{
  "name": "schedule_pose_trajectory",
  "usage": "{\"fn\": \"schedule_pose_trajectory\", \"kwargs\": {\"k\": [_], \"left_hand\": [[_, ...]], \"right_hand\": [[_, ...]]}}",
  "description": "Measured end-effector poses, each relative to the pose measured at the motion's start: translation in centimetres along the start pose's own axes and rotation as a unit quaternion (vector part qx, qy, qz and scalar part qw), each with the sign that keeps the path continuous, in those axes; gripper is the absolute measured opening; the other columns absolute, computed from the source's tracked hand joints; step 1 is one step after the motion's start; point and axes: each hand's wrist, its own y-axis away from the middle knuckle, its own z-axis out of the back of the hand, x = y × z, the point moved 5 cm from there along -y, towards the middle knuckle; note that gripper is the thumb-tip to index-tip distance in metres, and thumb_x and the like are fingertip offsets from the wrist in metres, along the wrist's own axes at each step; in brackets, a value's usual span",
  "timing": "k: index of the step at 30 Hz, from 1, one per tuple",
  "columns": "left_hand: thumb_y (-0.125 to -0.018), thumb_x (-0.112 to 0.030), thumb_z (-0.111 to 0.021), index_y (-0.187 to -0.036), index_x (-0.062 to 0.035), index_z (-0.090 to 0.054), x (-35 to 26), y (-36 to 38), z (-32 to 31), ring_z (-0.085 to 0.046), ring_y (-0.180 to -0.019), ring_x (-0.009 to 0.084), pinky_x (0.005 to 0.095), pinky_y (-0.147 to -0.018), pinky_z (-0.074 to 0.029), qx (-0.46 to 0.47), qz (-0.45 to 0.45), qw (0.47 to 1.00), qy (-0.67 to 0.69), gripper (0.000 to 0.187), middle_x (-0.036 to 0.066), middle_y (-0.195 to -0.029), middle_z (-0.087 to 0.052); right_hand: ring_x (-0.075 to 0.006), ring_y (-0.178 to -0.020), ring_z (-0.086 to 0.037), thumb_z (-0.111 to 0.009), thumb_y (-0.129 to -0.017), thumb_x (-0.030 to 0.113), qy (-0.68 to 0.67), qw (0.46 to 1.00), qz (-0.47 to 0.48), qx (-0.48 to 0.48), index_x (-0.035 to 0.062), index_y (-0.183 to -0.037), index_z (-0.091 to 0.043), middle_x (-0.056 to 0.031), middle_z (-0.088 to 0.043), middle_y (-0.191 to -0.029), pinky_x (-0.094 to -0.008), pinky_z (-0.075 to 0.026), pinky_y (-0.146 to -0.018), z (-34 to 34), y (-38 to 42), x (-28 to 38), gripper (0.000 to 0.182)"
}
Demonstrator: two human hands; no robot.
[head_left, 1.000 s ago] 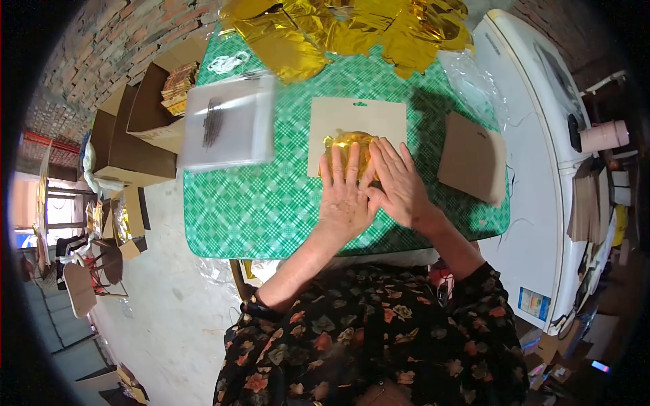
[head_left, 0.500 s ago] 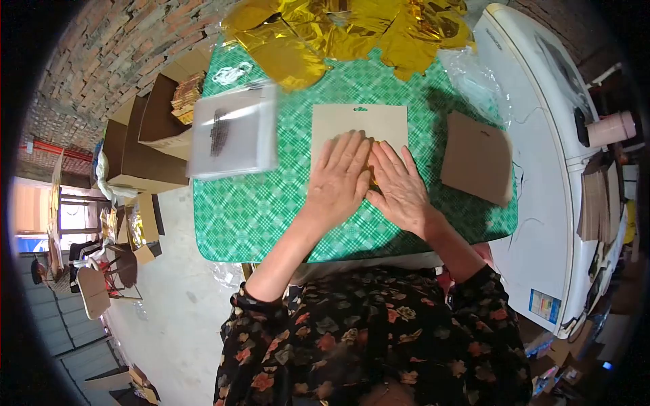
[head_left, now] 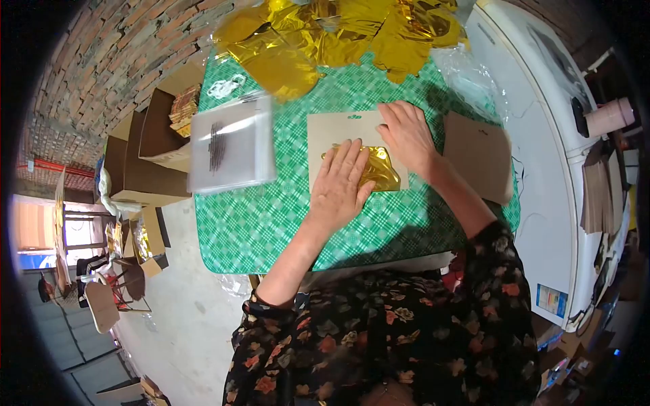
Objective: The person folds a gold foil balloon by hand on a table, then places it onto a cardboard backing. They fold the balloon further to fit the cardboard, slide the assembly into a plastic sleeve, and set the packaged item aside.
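A beige card (head_left: 328,125) with a small hanger slot at its far edge lies on the green checked tablecloth (head_left: 271,223). On the card is a folded piece of gold foil (head_left: 382,169). My left hand (head_left: 338,183) rests flat over the left part of the foil, fingers spread a little. My right hand (head_left: 408,135) is at the card's far right corner, its fingers bent over the edge; whether they grip it is hidden.
Clear plastic sleeves (head_left: 233,145) lie to the left, more brown cards (head_left: 477,159) to the right. Crumpled gold foil (head_left: 338,34) and a clear bag (head_left: 470,81) cover the far side. Open cardboard boxes (head_left: 152,172) stand left; a white fridge (head_left: 521,108) borders the right.
My right hand has moved from the middle of the card to its far right corner, uncovering the gold foil. My left hand stays on the foil. The view has shifted slightly.
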Motion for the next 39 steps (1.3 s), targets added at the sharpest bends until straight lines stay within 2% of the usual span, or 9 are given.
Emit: {"fn": "schedule_pose_trajectory", "kwargs": {"k": [5, 11, 14, 23, 26, 32, 35, 37, 39], "left_hand": [[-0.106, -0.041, -0.051, -0.161, -0.0039, -0.038, 0.0, 0.0, 0.0, -0.027, -0.159, 0.0318, 0.0493, -0.131, -0.017, 0.004, -0.002, 1.0, 0.0, 0.067, 0.015, -0.169, -0.034], [-0.106, -0.041, -0.052, -0.161, -0.0035, -0.038, 0.0, 0.0, 0.0, -0.027, -0.159, 0.0321, 0.0494, -0.131, -0.017, 0.003, -0.001, 1.0, 0.003, 0.068, 0.015, -0.17, -0.034], [-0.106, -0.041, -0.052, -0.161, -0.0035, -0.037, 0.1, 0.1, -0.1, -0.028, -0.158, 0.032, 0.0497, -0.131, -0.018, 0.001, 0.001, 1.0, 0.002, 0.068, 0.015, -0.17, -0.034], [-0.106, -0.041, -0.052, -0.161, -0.003, -0.037, 0.0, 0.1, -0.2, -0.028, -0.158, 0.0324, 0.0506, -0.131, -0.019, -0.006, -0.005, 1.0, -0.001, 0.069, 0.015, -0.17, -0.034], [-0.106, -0.041, -0.053, -0.161, -0.0025, -0.038, 0.0, 0.1, -0.1, -0.028, -0.158, 0.0326, 0.0508, -0.13, -0.019, -0.005, -0.004, 1.0, 0.0, 0.069, 0.016, -0.169, -0.034], [-0.106, -0.042, -0.053, -0.16, -0.0018, -0.04, 0.1, 0.1, -0.1, -0.03, -0.158, 0.0327, 0.0508, -0.13, -0.02, -0.002, 0.002, 1.0, 0.002, 0.068, 0.018, -0.168, -0.035], [-0.106, -0.042, -0.053, -0.16, -0.0018, -0.041, 0.0, 0.1, 0.0, -0.03, -0.157, 0.0327, 0.0508, -0.13, -0.021, -0.004, 0.002, 1.0, 0.002, 0.068, 0.018, -0.168, -0.036], [-0.106, -0.042, -0.053, -0.16, -0.0019, -0.04, 0.0, 0.1, 0.0, -0.03, -0.157, 0.0326, 0.0509, -0.13, -0.02, -0.003, 0.003, 1.0, 0.006, 0.068, 0.018, -0.168, -0.036], [-0.106, -0.04, -0.052, -0.16, -0.0018, -0.041, 0.0, 0.1, 0.1, -0.029, -0.158, 0.0324, 0.0509, -0.13, -0.02, -0.001, 0.003, 1.0, 0.011, 0.067, 0.018, -0.168, -0.035]], "right_hand": [[-0.0354, -0.112, -0.056, -0.067, -0.096, 0.023, -0.049, 0.996, -0.033, 0.063, 0.0074, -0.107, -0.065, -0.0126, -0.063, -0.114, -0.0481, -0.042, -0.099, -2.4, -2.1, -2.3, 0.019], [-0.0405, -0.098, -0.066, -0.062, -0.099, 0.027, -0.179, 0.958, -0.151, 0.163, 0.003, -0.102, -0.063, -0.0199, -0.07, -0.097, -0.0501, -0.051, -0.087, -3.3, -3.9, -3.3, 0.024], [-0.0414, -0.092, -0.068, -0.062, -0.099, 0.029, -0.213, 0.953, -0.161, 0.142, 0.0042, -0.103, -0.063, -0.0207, -0.071, -0.095, -0.0495, -0.053, -0.081, -3.5, -4.0, -3.7, 0.025], [-0.0201, -0.08, -0.063, -0.062, -0.103, 0.024, -0.274, 0.929, -0.155, 0.194, 0.0058, -0.103, -0.062, -0.0083, -0.068, -0.087, -0.0371, -0.052, -0.074, -4.1, -6.4, -5.8, 0.018], [-0.0252, -0.09, -0.069, -0.06, -0.101, 0.026, -0.273, 0.933, -0.134, 0.192, 0.0056, -0.104, -0.065, -0.0131, -0.072, -0.097, -0.0402, -0.053, -0.079, -3.8, -8.2, -7.6, 0.021], [-0.0251, -0.088, -0.064, -0.055, -0.104, 0.022, -0.144, 0.953, -0.207, 0.166, 0.0065, -0.109, -0.067, -0.0131, -0.067, -0.095, -0.0425, -0.052, -0.081, -1.6, -13.4, -12.0, 0.02], [-0.0239, -0.104, -0.062, -0.058, -0.106, 0.034, 0.217, 0.973, -0.053, -0.049, 0.0053, -0.103, -0.067, -0.0092, -0.068, -0.115, -0.0409, -0.049, -0.092, 0.6, -13.5, -11.6, 0.03], [-0.0266, -0.116, -0.059, -0.06, -0.104, 0.034, -0.089, 0.993, 0.042, -0.067, 0.0046, -0.11, -0.069, -0.0132, -0.065, -0.125, -0.0442, -0.046, -0.102, 0.4, -11.0, -11.0, 0.031], [-0.0323, -0.114, -0.061, -0.063, -0.101, 0.031, -0.36, 0.922, 0.068, -0.122, 0.0038, -0.114, -0.071, -0.0161, -0.066, -0.12, -0.0477, -0.048, -0.103, -0.2, -6.2, -7.4, 0.031]]}}
